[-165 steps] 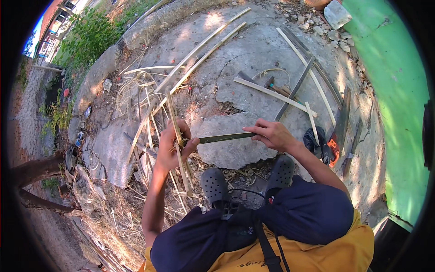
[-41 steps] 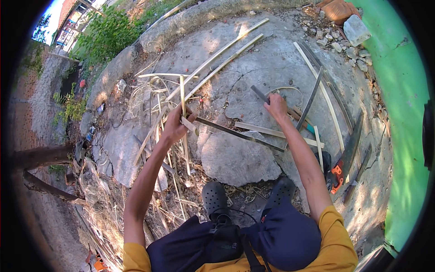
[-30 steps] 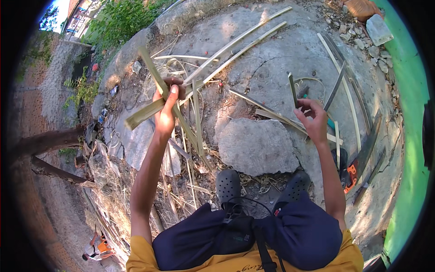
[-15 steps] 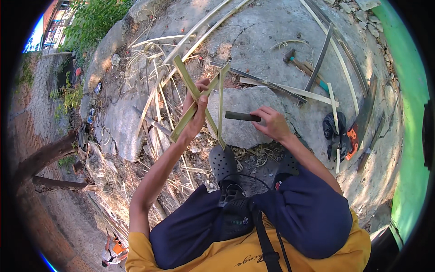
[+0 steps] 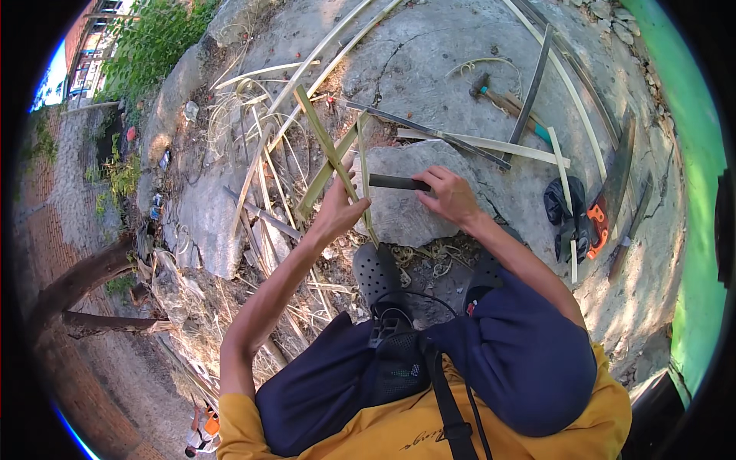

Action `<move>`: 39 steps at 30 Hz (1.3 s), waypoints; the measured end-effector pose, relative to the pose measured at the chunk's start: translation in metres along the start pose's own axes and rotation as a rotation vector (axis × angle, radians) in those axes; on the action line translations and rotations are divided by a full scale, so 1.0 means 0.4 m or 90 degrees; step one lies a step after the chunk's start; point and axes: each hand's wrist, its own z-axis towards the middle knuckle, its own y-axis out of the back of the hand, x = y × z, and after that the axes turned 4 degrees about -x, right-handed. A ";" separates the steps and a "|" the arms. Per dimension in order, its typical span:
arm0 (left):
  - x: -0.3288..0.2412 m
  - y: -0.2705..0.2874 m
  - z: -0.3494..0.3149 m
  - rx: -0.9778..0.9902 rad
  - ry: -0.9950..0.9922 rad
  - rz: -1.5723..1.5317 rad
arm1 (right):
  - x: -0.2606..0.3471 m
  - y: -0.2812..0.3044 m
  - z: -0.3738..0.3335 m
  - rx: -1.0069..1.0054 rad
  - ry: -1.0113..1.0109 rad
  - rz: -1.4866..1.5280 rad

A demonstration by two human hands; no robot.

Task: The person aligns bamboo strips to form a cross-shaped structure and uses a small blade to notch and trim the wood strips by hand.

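My left hand (image 5: 340,205) is closed on a frame of crossed bamboo strips (image 5: 328,149), its fingers partly hidden behind them and its thumb out toward the right. Two flat strips cross in an X, and a thinner one runs along their right side. Between the thumb and fingers of my right hand (image 5: 451,196) is a short, dark flat strip (image 5: 395,182), held level. Its left end reaches the thin side strip; whether they touch, I cannot tell. Both hands are above a flat grey stone (image 5: 410,215) in front of my shoes.
Long pale strips (image 5: 303,84) and thin shavings lie at the left and far side. Off to the right are a hammer (image 5: 502,100), dark strips (image 5: 533,92), a saw with an orange handle (image 5: 599,230) and a black plastic bag (image 5: 560,207). A green wall (image 5: 694,192) bounds the right.
My right hand has moved left and slightly up, bringing the dark strip's end to the frame. My left hand has shifted its grip lower and to the right on the crossed strips.
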 end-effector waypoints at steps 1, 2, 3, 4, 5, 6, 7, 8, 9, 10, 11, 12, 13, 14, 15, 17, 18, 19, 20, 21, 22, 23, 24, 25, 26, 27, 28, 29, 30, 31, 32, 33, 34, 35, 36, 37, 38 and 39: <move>-0.006 -0.004 -0.002 0.004 0.000 0.000 | -0.002 -0.003 0.000 -0.011 -0.002 -0.002; -0.011 -0.009 -0.004 0.022 0.028 -0.070 | -0.005 -0.006 0.001 -0.010 -0.007 -0.003; -0.024 -0.006 -0.008 0.036 0.054 -0.135 | -0.005 -0.008 0.005 -0.008 -0.002 -0.002; -0.021 -0.008 -0.006 0.037 0.053 -0.131 | -0.006 -0.010 0.009 -0.005 0.002 -0.002; -0.016 -0.012 -0.002 0.031 0.030 -0.135 | -0.007 -0.012 0.012 -0.009 0.001 0.000; -0.011 -0.017 0.002 0.027 0.008 -0.143 | -0.009 -0.016 0.017 -0.008 0.012 -0.009; -0.006 -0.019 0.003 0.029 0.007 -0.143 | -0.011 -0.018 0.019 -0.007 0.024 -0.018; -0.001 -0.021 0.002 0.013 0.011 -0.150 | -0.014 -0.018 0.021 -0.008 0.022 -0.019; 0.007 -0.022 -0.001 -0.005 0.017 -0.156 | -0.013 -0.021 0.023 -0.002 0.026 -0.017; 0.018 -0.026 -0.002 -0.004 0.017 -0.154 | -0.011 -0.023 0.024 0.004 0.030 -0.015; 0.029 -0.033 -0.002 -0.038 0.002 -0.154 | -0.009 -0.026 0.024 0.003 0.030 -0.014; 0.020 -0.039 -0.002 -0.070 -0.015 -0.156 | -0.011 -0.024 0.020 0.003 0.025 -0.011; 0.012 -0.040 -0.002 -0.067 -0.016 -0.157 | -0.012 -0.022 0.017 0.004 0.020 -0.008; 0.004 -0.039 -0.001 -0.074 -0.012 -0.145 | -0.015 -0.018 0.013 0.003 0.018 -0.009; -0.003 -0.032 -0.005 -0.084 -0.006 -0.130 | -0.009 -0.010 0.014 -0.006 0.027 -0.009; 0.003 -0.026 -0.003 -0.088 -0.011 -0.153 | 0.002 0.009 0.015 -0.015 0.038 -0.007; -0.005 -0.022 -0.003 -0.091 -0.017 -0.178 | 0.006 0.022 0.013 -0.049 0.059 -0.001; -0.011 -0.014 -0.007 -0.093 -0.016 -0.177 | 0.010 0.033 0.010 -0.083 0.079 0.005; -0.017 -0.005 -0.011 -0.072 0.020 -0.156 | 0.010 0.042 0.003 -0.082 0.081 0.007; -0.023 0.004 -0.016 -0.052 0.055 -0.134 | 0.014 0.052 -0.004 -0.035 0.032 0.059; -0.013 0.003 -0.017 -0.054 0.055 -0.134 | 0.018 0.061 -0.011 0.012 -0.017 0.110; -0.001 -0.002 -0.018 -0.077 -0.003 -0.136 | 0.023 0.068 -0.015 0.012 -0.014 0.111; 0.002 -0.003 -0.020 -0.099 -0.061 -0.138 | 0.030 0.078 -0.017 0.005 -0.015 0.136; 0.006 0.001 -0.023 -0.102 -0.060 -0.137 | 0.038 0.086 -0.019 -0.001 -0.015 0.160; 0.010 0.008 -0.028 -0.078 -0.063 -0.134 | 0.047 0.093 -0.019 -0.001 -0.012 0.162; 0.009 0.012 -0.032 -0.053 -0.066 -0.131 | 0.055 0.101 -0.021 -0.003 -0.026 0.177; 0.009 0.016 -0.037 -0.056 -0.066 -0.131 | 0.063 0.109 -0.022 -0.006 -0.039 0.193; 0.008 0.019 -0.044 -0.043 -0.038 -0.138 | 0.071 0.115 -0.021 -0.005 -0.037 0.194; 0.002 0.025 -0.052 -0.031 -0.009 -0.144 | 0.079 0.120 -0.020 0.018 -0.072 0.228; -0.005 0.029 -0.058 -0.035 -0.007 -0.143 | 0.086 0.122 -0.019 0.042 -0.107 0.262; -0.013 0.032 -0.063 -0.020 -0.030 -0.193 | 0.094 0.122 -0.018 0.044 -0.104 0.264; -0.028 0.032 -0.067 -0.002 -0.053 -0.244 | 0.099 0.123 -0.020 0.044 -0.115 0.278; -0.056 0.037 -0.075 0.021 -0.030 -0.242 | 0.104 0.125 -0.022 0.044 -0.127 0.292; -0.059 0.034 -0.075 0.021 -0.030 -0.243 | 0.112 0.127 -0.022 0.045 -0.127 0.292; -0.060 0.039 -0.078 0.021 -0.035 -0.252 | 0.126 0.128 -0.016 0.046 -0.156 0.318; -0.061 0.043 -0.081 0.021 -0.041 -0.262 | 0.137 0.129 -0.011 0.046 -0.185 0.344; -0.051 0.038 -0.082 0.017 -0.046 -0.288 | 0.144 0.131 -0.009 0.047 -0.182 0.346; -0.056 0.040 -0.085 0.016 -0.047 -0.289 | 0.146 0.135 -0.009 0.046 -0.208 0.367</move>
